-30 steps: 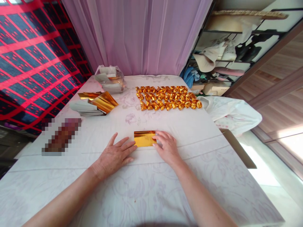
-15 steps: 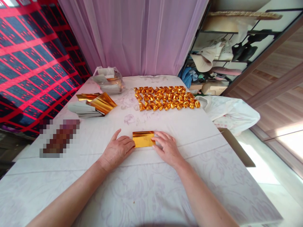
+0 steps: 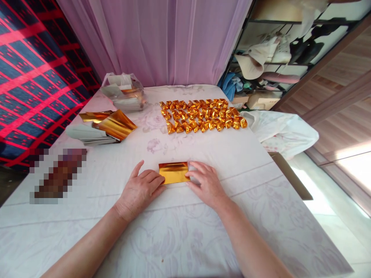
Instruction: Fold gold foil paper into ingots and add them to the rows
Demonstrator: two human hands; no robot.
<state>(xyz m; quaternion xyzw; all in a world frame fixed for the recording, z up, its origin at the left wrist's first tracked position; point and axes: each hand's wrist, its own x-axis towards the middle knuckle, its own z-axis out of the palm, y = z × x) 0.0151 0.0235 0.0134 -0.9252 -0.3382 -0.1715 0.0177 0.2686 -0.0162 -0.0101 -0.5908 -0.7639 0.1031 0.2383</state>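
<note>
A folded rectangle of gold foil paper [image 3: 174,173] lies flat on the table in front of me, a darker band along its far edge. My left hand [image 3: 142,188] holds its left end between thumb and fingers, with the little finger lifted away. At the opposite end, my right hand [image 3: 206,183] has its curled fingers and thumb on the paper's right edge. The fingertips hide both short ends. Beyond the hands, several rows of folded gold foil pieces [image 3: 203,115] stand close together.
A fanned stack of gold and white paper sheets [image 3: 114,127] lies at left. Behind it sits a clear plastic bag [image 3: 124,92] of more sheets. A blurred-out item [image 3: 60,173] is near the left edge. Right of the table are a white bag [image 3: 286,131] and a shelf rack [image 3: 269,69].
The view has tilted and shifted slightly. Both hands keep hold of the gold foil paper, which looks slightly more tilted; its fold is otherwise much the same.
</note>
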